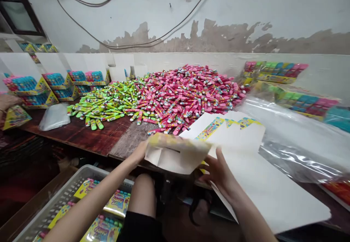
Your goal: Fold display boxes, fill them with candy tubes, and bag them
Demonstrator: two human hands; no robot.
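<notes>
Your left hand (pixel 138 153) and right hand (pixel 218 172) are at 12 o'clock, close in front of you, with a half-folded white card display box (pixel 175 158) between them. Your left hand clasps its left end, fingers hidden. Your right fingers (pixel 216 167) spread wide against its lower right edge, but you cannot tell whether they grip. Flat card blanks (pixel 268 183) lie at 3 o'clock. At 10 o'clock, filled display boxes (pixel 27 85) stand on the dark wooden table (pixel 82 136). More packs (pixel 119 202) lie in a grey plastic basket (pixel 62 198) at 7 o'clock. Still loose at 12 o'clock is a large heap of pink tubes (pixel 186 96), with green tubes (pixel 101 103) beside it.
</notes>
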